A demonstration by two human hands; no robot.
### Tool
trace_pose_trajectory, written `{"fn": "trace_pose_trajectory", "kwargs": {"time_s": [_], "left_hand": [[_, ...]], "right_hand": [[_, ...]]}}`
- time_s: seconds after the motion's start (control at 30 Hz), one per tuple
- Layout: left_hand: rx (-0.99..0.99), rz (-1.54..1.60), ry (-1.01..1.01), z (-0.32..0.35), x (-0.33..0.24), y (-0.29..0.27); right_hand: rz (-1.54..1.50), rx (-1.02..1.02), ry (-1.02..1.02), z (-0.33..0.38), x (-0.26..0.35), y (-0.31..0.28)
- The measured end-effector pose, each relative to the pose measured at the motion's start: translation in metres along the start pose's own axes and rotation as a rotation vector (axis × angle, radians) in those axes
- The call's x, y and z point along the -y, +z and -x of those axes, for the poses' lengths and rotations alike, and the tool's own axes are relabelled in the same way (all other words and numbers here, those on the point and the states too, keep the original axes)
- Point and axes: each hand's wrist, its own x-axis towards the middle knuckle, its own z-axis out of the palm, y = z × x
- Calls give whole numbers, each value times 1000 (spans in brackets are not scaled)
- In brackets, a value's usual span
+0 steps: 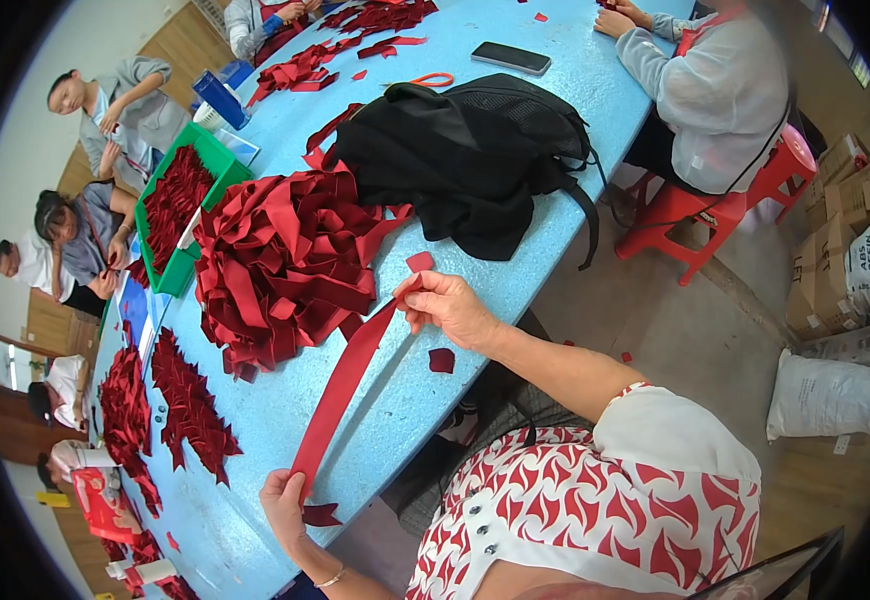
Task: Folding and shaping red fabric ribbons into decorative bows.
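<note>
A long dark-red ribbon strip (350,385) is stretched taut between my hands, slanting over the blue table (405,375). My left hand (285,502) pinches its lower end near the table's front edge. My right hand (450,310) pinches the upper end, where a short piece pokes out past the fingers. Just beyond the strip lies a big tangled heap of red ribbon strips (285,260). A small red scrap (441,360) rests below my right hand, and another red piece (322,515) sits beside my left hand.
A black bag (455,150) and a phone (511,57) lie farther back. Left of the heap stands a green bin (217,160) of red pieces, with piles of folded red pieces (193,405) nearer. Other people sit around the table. A red stool (690,235) stands at the right.
</note>
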Motion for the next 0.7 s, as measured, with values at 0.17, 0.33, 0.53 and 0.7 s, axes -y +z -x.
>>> {"fn": "trace_pose_trajectory", "kwargs": {"time_s": [0.17, 0.33, 0.53, 0.7], "left_hand": [[-250, -50, 281, -9, 23, 0], [-480, -158, 429, -12, 38, 18], [-516, -168, 405, -16, 42, 28], [-572, -188, 463, -17, 38, 28]], "right_hand": [[112, 56, -11, 2, 2, 1], [41, 44, 41, 5, 4, 1], [176, 14, -39, 0, 1, 1], [215, 13, -40, -3, 4, 4]]}}
